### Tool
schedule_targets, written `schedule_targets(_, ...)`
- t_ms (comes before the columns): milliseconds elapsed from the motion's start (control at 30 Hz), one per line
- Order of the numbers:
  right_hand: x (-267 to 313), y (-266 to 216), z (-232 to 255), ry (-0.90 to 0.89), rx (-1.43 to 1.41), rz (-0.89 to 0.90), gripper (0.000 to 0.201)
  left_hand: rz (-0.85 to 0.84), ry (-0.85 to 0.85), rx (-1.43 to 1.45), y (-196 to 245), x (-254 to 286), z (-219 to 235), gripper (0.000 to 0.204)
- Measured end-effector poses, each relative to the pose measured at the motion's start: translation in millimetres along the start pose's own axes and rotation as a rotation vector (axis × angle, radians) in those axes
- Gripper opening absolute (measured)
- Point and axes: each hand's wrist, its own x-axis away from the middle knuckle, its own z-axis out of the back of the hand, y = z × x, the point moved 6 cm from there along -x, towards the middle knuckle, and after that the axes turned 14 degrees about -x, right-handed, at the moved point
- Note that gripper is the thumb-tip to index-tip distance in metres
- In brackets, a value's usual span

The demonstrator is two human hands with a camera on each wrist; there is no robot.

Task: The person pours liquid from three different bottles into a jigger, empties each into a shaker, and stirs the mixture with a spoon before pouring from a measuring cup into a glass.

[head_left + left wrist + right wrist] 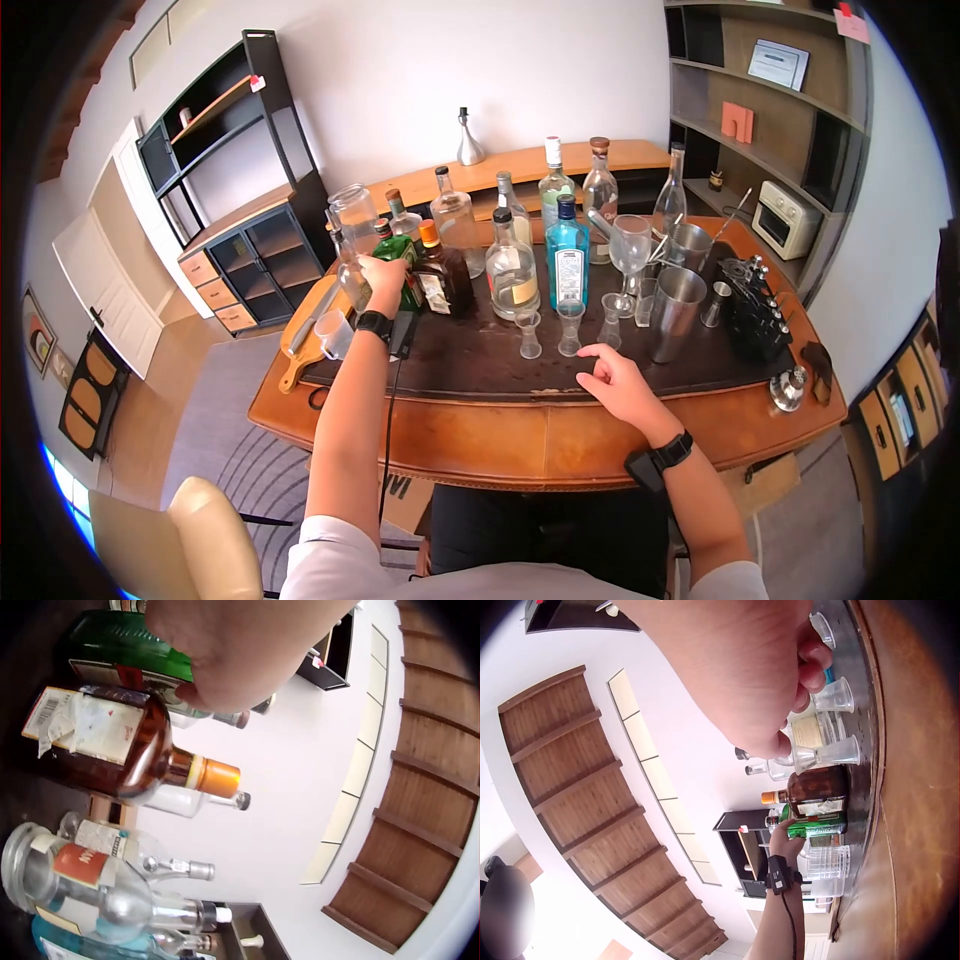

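Note:
My left hand point(385, 283) reaches to the left end of the bottle group and grips a green glass bottle point(124, 646) with a red-and-white label around its shoulder; the hand hides part of its upper body. A brown bottle with an orange cap point(443, 270) stands right beside it, and a clear bottle point(350, 275) on its other side. My right hand point(625, 385) hovers at the front of the table, fingers loosely bent and holding nothing. Just beyond its fingertips stand clear hourglass-shaped jiggers point(570, 332).
Across the dark mat are a blue bottle point(568, 255), a squat clear bottle point(514, 280), a stemmed glass point(630, 250) and a metal shaker tin point(678, 315). A wooden board point(300, 365) and plastic cup point(334, 335) sit at left. A black rack point(755, 310) stands at right.

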Motion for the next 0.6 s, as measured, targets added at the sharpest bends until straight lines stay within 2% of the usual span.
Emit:
schedule_targets(33,-0.5,0.9,0.1,0.002,0.002,0.004,0.036,-0.026,0.037,0.023,8.0,6.6,6.4,0.083)
schedule_targets(100,-0.7,0.3,0.7,-0.002,0.006,-0.009,0.033,-0.355,0.310,0.084,27.8,24.8,22.4,0.067)
schedule_targets(167,-0.6,-0.7,0.5,-0.012,0.009,-0.040,0.030,-0.639,0.383,0.148,71.6,98.1,54.7,0.057)
schedule_targets(233,-0.9,-0.3,1.0,0.000,0.027,-0.013,0.023,-0.745,0.012,0.194,88.0,157.2,48.8,0.043)
schedule_targets(300,-2.0,1.3,0.9,-0.002,0.046,-0.001,0.021,-0.659,-0.477,0.089,87.6,211.8,20.4,0.037)
schedule_targets(367,-1.9,4.9,1.7,-0.001,0.051,-0.032,0.020,-0.759,-0.606,-0.146,68.6,241.5,-11.0,0.045)
schedule_targets(433,-1.7,5.0,1.3,-0.002,0.044,-0.046,0.020,-0.730,-0.661,-0.392,46.9,245.9,-37.8,0.062)
schedule_targets(467,-1.7,4.7,1.8,0.001,0.052,-0.048,0.019,-0.690,-0.699,-0.359,43.3,243.8,-49.7,0.069)
schedule_targets(600,-2.6,6.0,3.8,0.009,0.065,-0.035,0.018,-0.676,-0.768,-0.283,35.6,233.8,-86.9,0.051)
